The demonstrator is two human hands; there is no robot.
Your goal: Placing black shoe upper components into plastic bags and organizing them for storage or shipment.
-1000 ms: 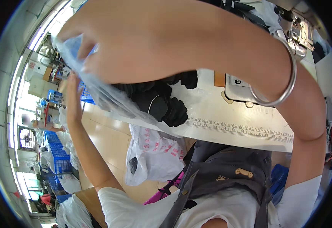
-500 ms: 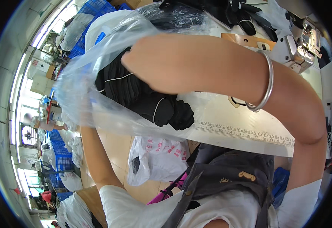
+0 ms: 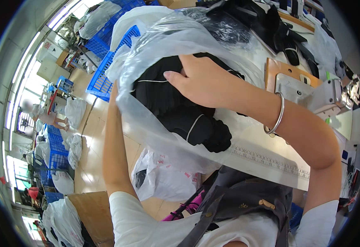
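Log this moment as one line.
right hand: on black garment | left hand: hidden behind clear plastic bag | bag: over white table

Bright window daylight from the left — strong fisheye-bent edges

White short sleeves (image 3: 139, 218), grey apron (image 3: 246, 201), silver bangle (image 3: 275, 119) on the right wrist.

Left hand hidden behind clear plastic bag (image 3: 155, 119), grip impossible to tell | right hand (image 3: 200, 80) fingertips buried in black clothes (image 3: 180, 107), hold unclear | far end of sewing machine (image 3: 312, 92) cut off at right rim | distant person by windows (image 3: 44, 117) blurred, too small to read
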